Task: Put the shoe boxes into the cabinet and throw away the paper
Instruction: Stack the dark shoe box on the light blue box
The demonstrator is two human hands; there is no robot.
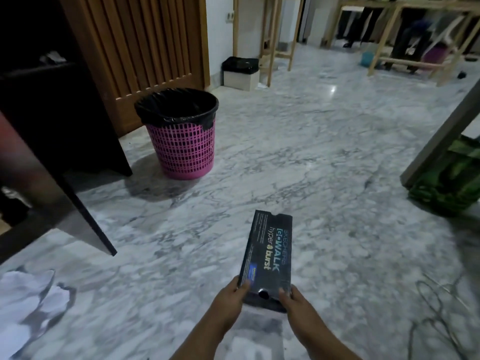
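We are holding a dark shoe box (267,255) at the lower centre of the frame, its lid printed with shoe branding, its long axis pointing away from us above the marble floor (324,165). Our left hand (231,294) is gripping the near left corner and our right hand (292,298) the near right corner, thumbs curled over the lid edge; the other fingers are hidden beneath. We are judging it to be stiff cardboard, light and slightly slick, so a grip on both near corners should suit it, though the far end is hanging unsupported. The dark cabinet (52,126) is standing open at the left, a pink bin (181,141) beside it. Crumpled white paper (28,302) is lying at the lower left, well apart from both hands.
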